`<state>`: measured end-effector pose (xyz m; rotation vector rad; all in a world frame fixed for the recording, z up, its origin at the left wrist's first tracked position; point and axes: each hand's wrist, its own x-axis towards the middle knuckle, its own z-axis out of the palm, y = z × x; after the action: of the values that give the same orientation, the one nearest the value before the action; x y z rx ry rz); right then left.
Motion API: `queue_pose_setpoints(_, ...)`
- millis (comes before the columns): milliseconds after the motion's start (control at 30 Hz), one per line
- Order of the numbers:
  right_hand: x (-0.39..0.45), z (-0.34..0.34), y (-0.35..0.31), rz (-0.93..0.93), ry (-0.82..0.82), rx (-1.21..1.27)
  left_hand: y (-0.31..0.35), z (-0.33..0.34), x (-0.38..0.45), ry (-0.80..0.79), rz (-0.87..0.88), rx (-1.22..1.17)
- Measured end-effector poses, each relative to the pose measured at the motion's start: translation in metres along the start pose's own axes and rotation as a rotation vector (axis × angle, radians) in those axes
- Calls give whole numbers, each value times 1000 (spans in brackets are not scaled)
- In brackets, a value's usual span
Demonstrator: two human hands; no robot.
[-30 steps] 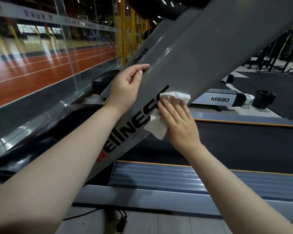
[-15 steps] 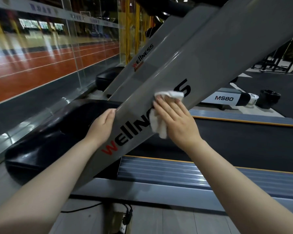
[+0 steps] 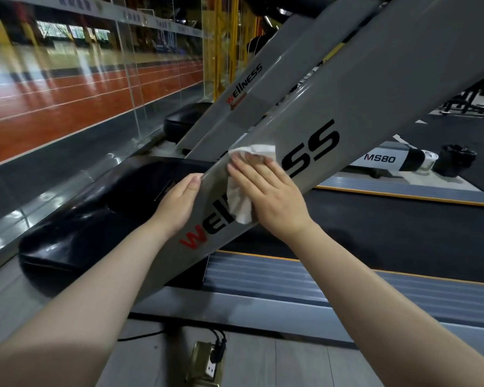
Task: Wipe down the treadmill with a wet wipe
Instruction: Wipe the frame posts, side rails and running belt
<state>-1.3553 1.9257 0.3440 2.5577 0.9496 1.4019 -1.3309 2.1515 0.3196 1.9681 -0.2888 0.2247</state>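
While the right hand (image 3: 274, 198) presses a white wet wipe (image 3: 242, 188) flat-fingered against the treadmill's grey slanted upright (image 3: 375, 88), the left hand (image 3: 179, 203) rests open-fingered on its edge — beyond them, glass panels (image 3: 95, 88) front a red running track (image 3: 53, 107).

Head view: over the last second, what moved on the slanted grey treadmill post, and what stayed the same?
The left hand slid down the post's far edge, from above the lettering to beside its first letters. The right hand worked the white wipe down and back along the logo, from the S's toward the middle letters. Unchanged: flat right fingers press the wipe on the post; the left hand rests on its edge.
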Motion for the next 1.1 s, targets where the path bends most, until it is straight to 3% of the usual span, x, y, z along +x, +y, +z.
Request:
queue_pose_setpoints(200, -75, 23, 1, -85, -176, -34, -2, -5, 1, -48, -25, -72)
queue_pose_setpoints(433, 7, 27, -45, -121, -106, 147, -9, -5, 3, -27, 21, -176)
queue_pose_setpoints(667, -52, 32, -30, -291, -306, 220, -10, -7, 2, -40, 14, -151)
queue_pose_setpoints(833, 15, 36, -51, -241, -160, 347, -17, -16, 8, -108, -32, -293)
queue_pose_setpoints(933, -5, 53, -55, -333, -199, 278, -34, -29, 10, -38, -68, -362)
queue_pose_setpoints(1000, -33, 65, -48, -417, -257, 245, -64, -44, 0, 28, -139, -223)
queue_pose_setpoints(1100, -54, 79, -51, -540, -330, 170, -128, -62, -31, -61, -278, 119)
